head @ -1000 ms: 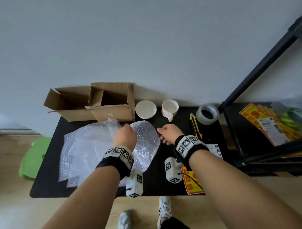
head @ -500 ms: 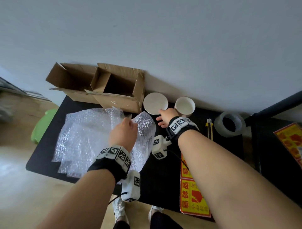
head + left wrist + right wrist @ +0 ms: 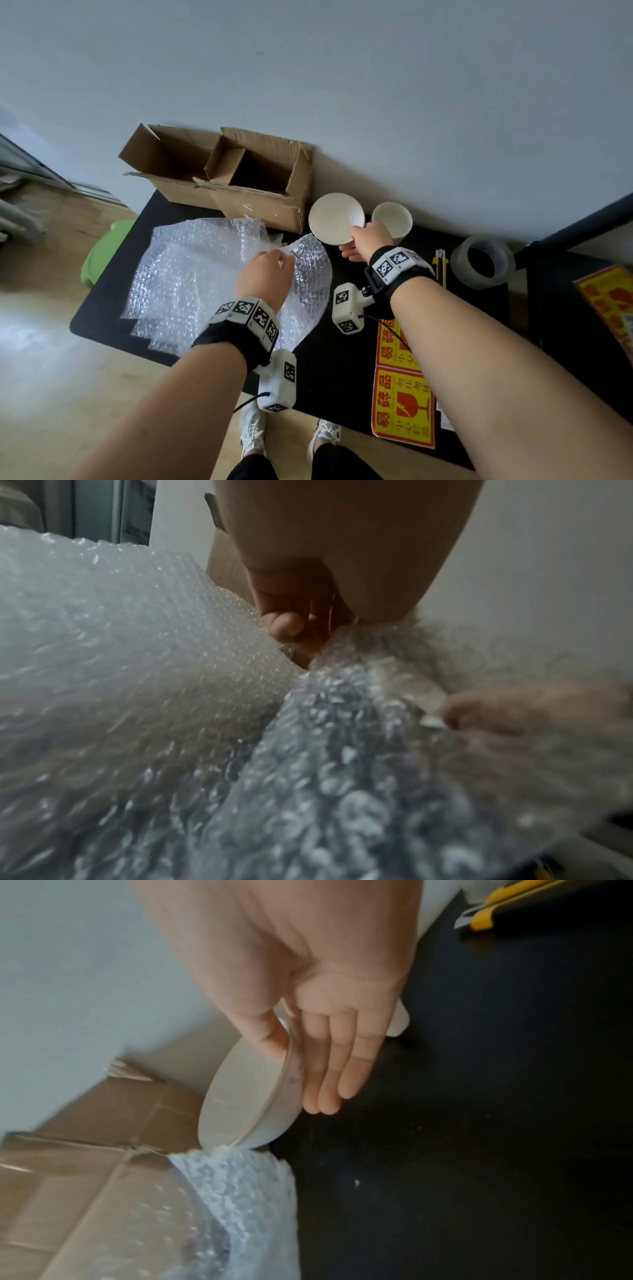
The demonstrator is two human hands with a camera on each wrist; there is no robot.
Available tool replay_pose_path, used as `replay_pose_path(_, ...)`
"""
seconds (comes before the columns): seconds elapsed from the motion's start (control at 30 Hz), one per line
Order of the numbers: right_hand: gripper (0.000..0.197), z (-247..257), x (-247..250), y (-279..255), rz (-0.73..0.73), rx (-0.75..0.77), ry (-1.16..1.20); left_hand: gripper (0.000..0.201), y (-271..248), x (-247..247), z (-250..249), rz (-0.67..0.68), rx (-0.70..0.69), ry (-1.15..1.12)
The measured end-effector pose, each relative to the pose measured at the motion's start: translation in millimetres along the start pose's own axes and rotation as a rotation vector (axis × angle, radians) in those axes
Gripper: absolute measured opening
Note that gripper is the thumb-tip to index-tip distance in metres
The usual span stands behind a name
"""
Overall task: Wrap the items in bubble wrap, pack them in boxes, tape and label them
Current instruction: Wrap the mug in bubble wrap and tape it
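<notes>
Right hand [image 3: 368,240]: grips the white bowl [image 3: 335,217] at its rim, thumb inside, fingers [image 3: 337,1069] flat under the base; bowl tilted, lifted off the black surface [image 3: 342,359].
Bowl position: just beside the open cardboard box [image 3: 260,185], with the white cup [image 3: 394,217] on its other side.
Left hand [image 3: 265,275]: fingers curled, pinching the bubble wrap [image 3: 191,274], which lies in front of the box.

Looks like a room in a home used as a packing spot. Low black table [image 3: 113,284] against a plain white wall [image 3: 342,68], wood floor [image 3: 51,394] lower left. Tape roll [image 3: 483,262], open cardboard boxes [image 3: 239,178] and fragile stickers [image 3: 404,407] on the table.
</notes>
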State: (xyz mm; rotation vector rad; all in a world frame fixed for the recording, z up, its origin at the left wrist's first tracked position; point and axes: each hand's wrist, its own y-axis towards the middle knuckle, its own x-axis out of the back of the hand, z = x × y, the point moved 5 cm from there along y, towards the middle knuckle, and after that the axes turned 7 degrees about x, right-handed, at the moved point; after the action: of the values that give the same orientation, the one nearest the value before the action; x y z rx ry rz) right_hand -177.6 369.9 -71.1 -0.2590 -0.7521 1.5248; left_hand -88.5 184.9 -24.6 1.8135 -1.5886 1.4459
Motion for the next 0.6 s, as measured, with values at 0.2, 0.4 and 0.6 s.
replay_pose_path(0.2, 0.013, 14.9, 25.8, -60.3, -0.041, 0.189, -0.045, 0.035, -6.0, 2.6, -5.6, 0.139, 0.03, 0.067)
replay_pose_path(0.4, 0.014, 9.1, 18.1, -99.1, 0.1, 0.23, -0.31, 0.023, -7.9, 9.1, -3.6, 0.103, 0.006, -0.029)
replay_pose_path(0.6, 0.022, -7.8, -0.2, -114.2, 0.065, 0.212, -0.434, 0.022, -10.3, 24.3, -2.2, 0.075, -0.039, -0.135)
